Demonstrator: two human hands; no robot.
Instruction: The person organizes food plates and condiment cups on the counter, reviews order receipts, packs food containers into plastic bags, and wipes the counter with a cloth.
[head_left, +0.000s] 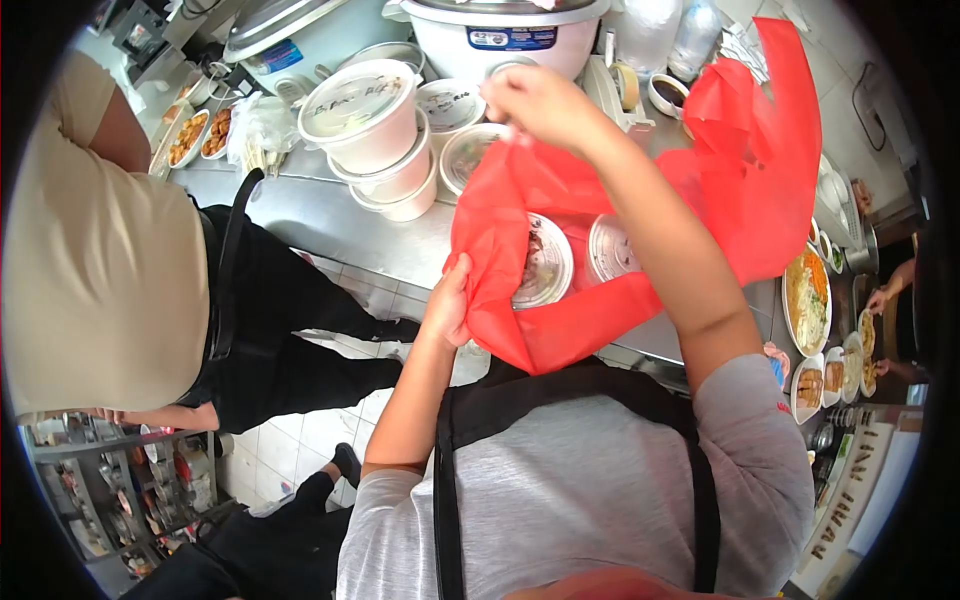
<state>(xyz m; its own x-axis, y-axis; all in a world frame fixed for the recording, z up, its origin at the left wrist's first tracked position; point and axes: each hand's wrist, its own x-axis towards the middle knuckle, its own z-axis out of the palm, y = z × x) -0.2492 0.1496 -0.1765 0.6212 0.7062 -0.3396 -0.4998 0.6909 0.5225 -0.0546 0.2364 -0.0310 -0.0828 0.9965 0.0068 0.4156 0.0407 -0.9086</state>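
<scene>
A red plastic bag stands spread open in front of me on the metal counter. Inside its mouth are two round clear-lidded containers, one with dark food and another partly behind my right forearm. My left hand is closed on the near left edge of the bag. My right hand is above the bag's far rim, beside a lidded tub; its fingers are curled together, and what they hold, if anything, is hidden. Left of it rises a stack of white lidded tubs with handwriting on the top lid.
A rice cooker is at the back, with a tape roll and a bowl of dark sauce to its right. Plates of food line the right side. A person in a beige shirt stands close on my left.
</scene>
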